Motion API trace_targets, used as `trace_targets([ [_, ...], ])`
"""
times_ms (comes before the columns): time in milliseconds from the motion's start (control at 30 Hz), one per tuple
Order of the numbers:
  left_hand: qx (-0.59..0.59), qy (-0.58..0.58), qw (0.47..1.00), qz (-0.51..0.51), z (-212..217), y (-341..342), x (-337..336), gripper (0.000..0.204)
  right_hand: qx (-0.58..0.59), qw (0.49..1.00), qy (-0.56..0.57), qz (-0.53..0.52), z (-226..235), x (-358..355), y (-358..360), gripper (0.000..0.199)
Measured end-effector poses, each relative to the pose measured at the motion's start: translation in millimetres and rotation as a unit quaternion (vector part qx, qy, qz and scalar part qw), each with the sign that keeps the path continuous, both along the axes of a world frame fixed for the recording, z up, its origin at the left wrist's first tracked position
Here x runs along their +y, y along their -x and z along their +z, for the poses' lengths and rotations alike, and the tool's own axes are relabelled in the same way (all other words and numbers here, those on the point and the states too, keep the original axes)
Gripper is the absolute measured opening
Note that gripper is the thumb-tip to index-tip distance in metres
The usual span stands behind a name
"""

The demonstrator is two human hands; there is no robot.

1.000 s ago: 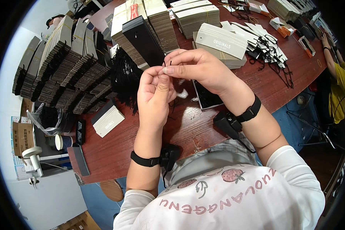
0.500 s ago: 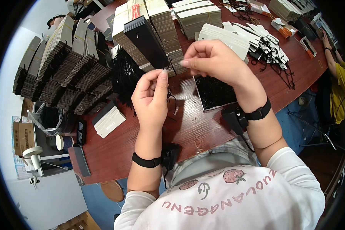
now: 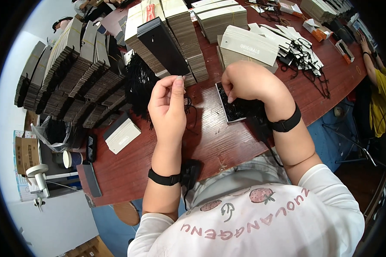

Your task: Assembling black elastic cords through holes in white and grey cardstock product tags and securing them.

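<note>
My left hand (image 3: 169, 103) is raised over the table, thumb and fingertips pinched together. A thin black cord (image 3: 195, 113) trails beside it and appears to come from its grip. Over a shallow white-edged box (image 3: 221, 105), my right hand (image 3: 253, 83) bends downward with curled fingers. Small black pieces (image 3: 233, 113) fill that box; whatever the fingertips grasp is hidden. Just beyond my left hand a stack of long black tags (image 3: 165, 47) leans on bundled card stacks. A thick bunch of black cords (image 3: 139, 85) lies to its left.
Tall stacks of strung tags (image 3: 70, 73) stand at the left. A small pile of pale tags (image 3: 123, 136) lies nearer. At the back right are loose white tags with black cords (image 3: 304, 55). Another person's arm (image 3: 370, 64) rests at the table's right edge.
My right hand has moved away from my left fingertips, down and right to the box of black pieces. The left hand stays nearly in place, still pinched.
</note>
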State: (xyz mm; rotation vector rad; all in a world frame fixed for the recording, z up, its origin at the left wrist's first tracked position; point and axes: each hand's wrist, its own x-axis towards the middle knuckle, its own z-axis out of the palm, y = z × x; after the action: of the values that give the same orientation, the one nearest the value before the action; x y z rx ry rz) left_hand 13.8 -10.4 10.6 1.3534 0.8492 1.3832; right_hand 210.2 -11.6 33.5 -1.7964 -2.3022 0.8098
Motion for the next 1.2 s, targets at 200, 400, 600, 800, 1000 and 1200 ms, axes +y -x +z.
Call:
trace_targets([
  [200,0.012,0.010,1.000,-0.004,-3.5,-1.7,1.3,0.014,0.174,0.984,0.021,-0.031,11.0,2.6,-9.6,0.008],
  [400,0.028,0.016,0.999,-0.006,-1.9,-2.4,1.0,0.015,0.147,0.989,0.012,-0.030,10.2,7.1,-20.0,0.013],
  [600,0.024,0.027,0.999,-0.019,-3.4,-1.9,1.5,0.014,0.232,0.972,0.002,-0.030,6.8,6.6,-24.6,0.020],
  [800,0.017,0.034,0.999,-0.035,-2.2,-1.8,-1.9,0.014,0.350,0.936,-0.018,-0.037,11.2,7.0,-23.6,0.016],
  [1000,0.018,0.041,0.998,-0.053,-1.3,-3.7,-5.4,0.012,0.560,0.828,-0.021,-0.032,11.2,6.1,-6.6,0.022],
  [1200,0.025,0.034,0.997,-0.058,-1.3,-4.8,-5.1,0.013,0.588,0.808,0.012,-0.039,3.5,10.9,3.7,0.022],
])
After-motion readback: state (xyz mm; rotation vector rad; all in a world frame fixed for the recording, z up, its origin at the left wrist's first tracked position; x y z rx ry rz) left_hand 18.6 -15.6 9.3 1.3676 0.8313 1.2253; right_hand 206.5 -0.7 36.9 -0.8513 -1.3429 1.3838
